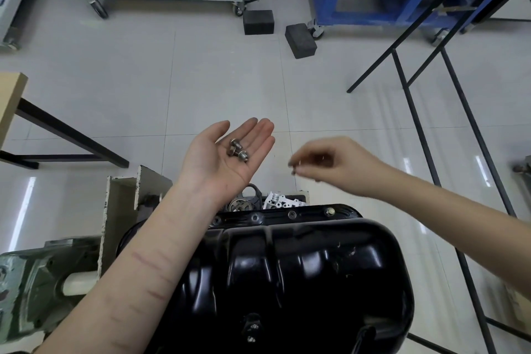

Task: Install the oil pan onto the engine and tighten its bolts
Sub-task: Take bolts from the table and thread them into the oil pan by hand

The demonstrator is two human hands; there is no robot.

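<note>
With the glossy black stamped-steel oil pan point(301, 276) seated on the engine, the left hand point(227, 152) lies flat, cupping small silver flanged bolts point(238, 149), while the blurred right hand point(324, 161) apparently pinches one; start each by hand, squarely, before tightening.

The scene is evenly and brightly lit from overhead, with streaks of glare thrown on the glossy floor point(201, 80) and highlights on the black oil pan point(301, 273). The right hand point(324, 161) is smeared by motion blur (fingertips indistinct). Straight lines are bowed at the edges.
</note>
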